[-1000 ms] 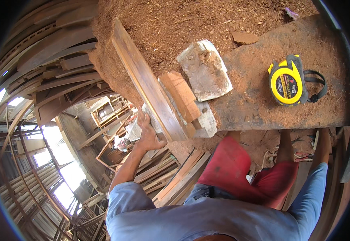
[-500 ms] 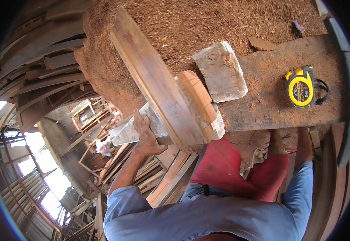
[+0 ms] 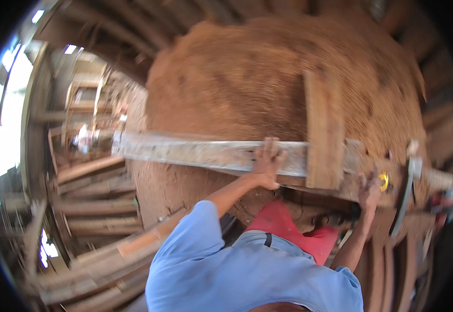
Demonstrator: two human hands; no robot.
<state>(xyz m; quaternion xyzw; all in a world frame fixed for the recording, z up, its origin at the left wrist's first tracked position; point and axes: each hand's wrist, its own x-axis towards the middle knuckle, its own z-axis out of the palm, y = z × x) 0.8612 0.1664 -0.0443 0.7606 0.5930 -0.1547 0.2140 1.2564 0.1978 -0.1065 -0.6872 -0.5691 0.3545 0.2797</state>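
Note:
My left hand [image 3: 268, 164] lies flat with fingers spread on a long, pale, worn beam [image 3: 195, 153]. To its right, a short brown wooden board [image 3: 324, 130] rests crosswise over the beam, apart from the hand. My right hand [image 3: 369, 191] is at the bench's near edge, its fingers pointing away from me, blurred but seemingly stretched out and with nothing visible in them. Just right of those fingers sits a yellow and black tape measure [image 3: 384, 181], partly smeared by motion.
A large heap of brown sawdust [image 3: 226, 78] spreads beyond the beam. Stacked planks [image 3: 112, 260] lie at the lower left. A dark curved bar [image 3: 403, 200] stands at the right end, with a blurred red and grey object [image 3: 445, 203] past it.
The view has turned and drawn back. My right hand has come up from beside my leg to the bench near the tape measure. My left hand stays on the beam, nearer the board.

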